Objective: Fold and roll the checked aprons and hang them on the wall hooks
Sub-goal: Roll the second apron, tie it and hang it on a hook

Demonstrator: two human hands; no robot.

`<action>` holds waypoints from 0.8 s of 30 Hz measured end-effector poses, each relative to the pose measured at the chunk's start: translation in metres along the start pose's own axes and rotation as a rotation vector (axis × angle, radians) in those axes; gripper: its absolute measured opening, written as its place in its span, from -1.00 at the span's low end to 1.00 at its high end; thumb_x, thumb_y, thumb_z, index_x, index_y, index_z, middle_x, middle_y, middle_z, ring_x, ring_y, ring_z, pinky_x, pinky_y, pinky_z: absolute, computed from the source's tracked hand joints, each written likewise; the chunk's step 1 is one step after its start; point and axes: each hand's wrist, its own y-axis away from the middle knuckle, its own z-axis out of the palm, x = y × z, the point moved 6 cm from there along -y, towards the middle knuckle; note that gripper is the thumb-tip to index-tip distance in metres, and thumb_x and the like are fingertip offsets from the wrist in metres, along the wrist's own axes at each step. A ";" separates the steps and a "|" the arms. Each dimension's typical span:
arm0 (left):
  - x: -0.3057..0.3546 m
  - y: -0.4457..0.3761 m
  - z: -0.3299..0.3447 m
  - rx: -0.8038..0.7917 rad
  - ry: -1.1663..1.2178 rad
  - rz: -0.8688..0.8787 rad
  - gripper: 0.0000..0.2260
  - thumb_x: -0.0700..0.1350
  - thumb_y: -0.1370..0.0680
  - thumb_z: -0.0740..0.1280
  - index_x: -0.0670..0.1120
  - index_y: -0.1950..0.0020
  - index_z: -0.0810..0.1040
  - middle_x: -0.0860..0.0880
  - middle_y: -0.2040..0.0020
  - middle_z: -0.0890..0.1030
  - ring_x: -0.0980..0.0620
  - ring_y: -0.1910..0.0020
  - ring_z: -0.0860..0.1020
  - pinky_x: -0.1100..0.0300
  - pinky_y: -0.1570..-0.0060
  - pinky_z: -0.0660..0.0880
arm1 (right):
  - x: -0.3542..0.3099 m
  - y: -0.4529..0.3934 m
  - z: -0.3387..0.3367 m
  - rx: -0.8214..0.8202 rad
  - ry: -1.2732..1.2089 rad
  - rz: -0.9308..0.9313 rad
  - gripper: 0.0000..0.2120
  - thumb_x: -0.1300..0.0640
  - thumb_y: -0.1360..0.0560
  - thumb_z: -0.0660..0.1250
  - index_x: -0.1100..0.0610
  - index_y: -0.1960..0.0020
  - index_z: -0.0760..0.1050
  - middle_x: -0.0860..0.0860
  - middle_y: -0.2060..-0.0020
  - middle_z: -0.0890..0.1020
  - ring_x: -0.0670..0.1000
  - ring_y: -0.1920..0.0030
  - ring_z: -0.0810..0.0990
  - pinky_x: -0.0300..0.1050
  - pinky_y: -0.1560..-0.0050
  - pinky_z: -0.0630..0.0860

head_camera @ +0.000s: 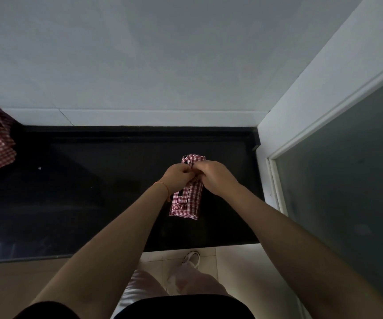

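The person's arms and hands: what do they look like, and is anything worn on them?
Both forearms are bare. The left hand has a thin orange thread bracelet round its wrist; the right hand wears nothing visible. Dark short sleeves show at the bottom edge. No gloves or rings can be made out.

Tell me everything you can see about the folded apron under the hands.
The apron is red-and-white checked cloth, folded into a narrow, thick bundle, longer than wide. It lies flat on the black counter near its right end, running from the front edge toward the wall. Its near end shows loose folds and a dark slot-like gap. Both hands meet over its far half: the left hand and right hand have curled fingers on the cloth, seemingly pinching it. A bit of fabric pokes out beyond them.
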 end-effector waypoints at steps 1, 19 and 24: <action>0.000 0.000 0.000 0.009 -0.008 0.002 -0.82 -0.12 -0.65 0.25 -0.17 -0.09 0.62 -0.08 0.16 0.58 0.10 0.32 0.45 0.27 0.30 0.42 | 0.000 0.000 0.000 -0.003 -0.007 0.000 -0.74 0.27 -0.60 0.22 0.11 -0.23 0.56 0.06 -0.09 0.63 0.05 -0.07 0.60 -0.09 -0.09 0.52; -0.003 0.008 -0.013 0.235 0.088 0.159 -0.85 -0.21 -0.52 0.44 -0.03 -0.02 0.54 -0.01 0.14 0.70 0.08 0.08 0.67 0.08 -0.06 0.62 | -0.002 0.001 0.002 0.094 -0.099 0.066 -0.95 0.24 -0.54 0.32 0.14 0.04 0.45 -0.03 0.14 0.54 -0.05 0.15 0.52 -0.03 0.07 0.55; -0.001 0.008 -0.013 0.221 0.109 0.151 -0.88 -0.14 -0.52 0.45 -0.03 0.01 0.54 -0.01 0.15 0.70 0.09 0.09 0.68 0.11 -0.03 0.61 | -0.014 0.008 0.004 0.168 -0.083 0.016 -0.92 0.28 -0.58 0.27 0.13 -0.02 0.45 -0.04 0.10 0.49 -0.08 0.10 0.48 -0.17 0.10 0.46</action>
